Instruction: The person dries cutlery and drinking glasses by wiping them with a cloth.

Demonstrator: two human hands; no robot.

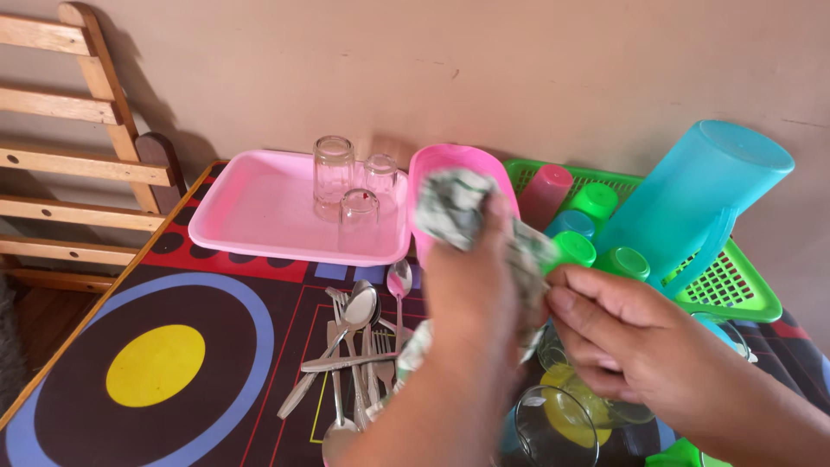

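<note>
The left hand [471, 285] is raised over the counter [156, 363], its grip closed around a crumpled green-and-white patterned cloth [454, 207] that bunches above the fingers and hangs down behind the hand. The right hand [631, 342] comes in from the right, its thumb and fingers pinched on the lower part of the same cloth, so both hands hold it between them, above the middle of the counter.

Just below the hands stand clear drinking glasses [553, 428] on the brightly patterned counter cover with its yellow disc and blue ring. To the left of the left forearm lies a loose heap of steel spoons and forks [354, 346].

Behind, a pale pink rectangular plastic tray [251, 212] carries three upturned clear glass tumblers [334, 169]. A pink plastic bowl-shaped piece [458, 160] stands on edge behind the cloth. On the right, a green plastic lattice basket [735, 285] holds upturned pink, blue and green plastic cups [595, 201] and a tall turquoise plastic jug [692, 203] tilted upside down. A wooden slatted frame [78, 130] leans against the wall at the far left.
</note>
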